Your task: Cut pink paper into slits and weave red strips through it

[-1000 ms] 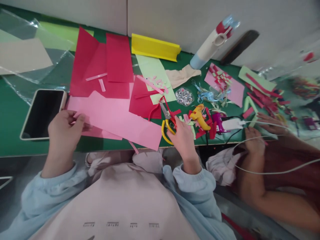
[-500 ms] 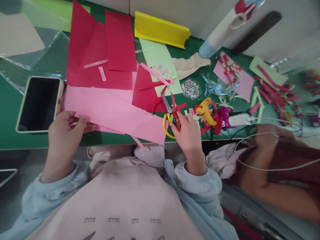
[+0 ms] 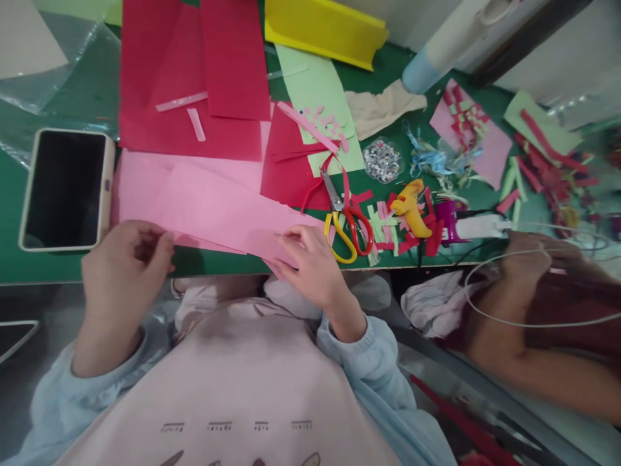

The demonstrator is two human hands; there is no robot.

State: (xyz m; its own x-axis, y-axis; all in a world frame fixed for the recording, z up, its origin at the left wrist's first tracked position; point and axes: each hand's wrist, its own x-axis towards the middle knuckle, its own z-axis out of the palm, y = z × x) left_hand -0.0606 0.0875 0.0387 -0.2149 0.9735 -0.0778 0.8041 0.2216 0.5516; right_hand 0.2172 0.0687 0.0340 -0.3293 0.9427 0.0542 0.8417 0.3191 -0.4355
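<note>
A long sheet of pink paper (image 3: 223,204) slants across the front of the green table, over other pink paper. My left hand (image 3: 123,275) is closed in a pinch at its lower left edge; the fingertips partly hide the paper there. At the sheet's right end, my right hand (image 3: 313,262) grips it between thumb and fingers, near the table edge. Just right of that hand lie scissors (image 3: 345,223) with one yellow and one red handle loop, the blades pointing away from me. A thin red paper strip (image 3: 345,175) curls by the blades.
A phone (image 3: 65,191) lies at left. Behind are red sheets (image 3: 233,61), a folded yellow sheet (image 3: 323,29) and pale green paper (image 3: 315,84). To the right are a dish of beads (image 3: 383,160), a yellow glue gun (image 3: 412,208), paper scraps and another person's arm (image 3: 509,330).
My right hand has let go of the scissors, moved left and taken hold of the pink paper's right end. My left hand stays at the left edge. The view has shifted slightly.
</note>
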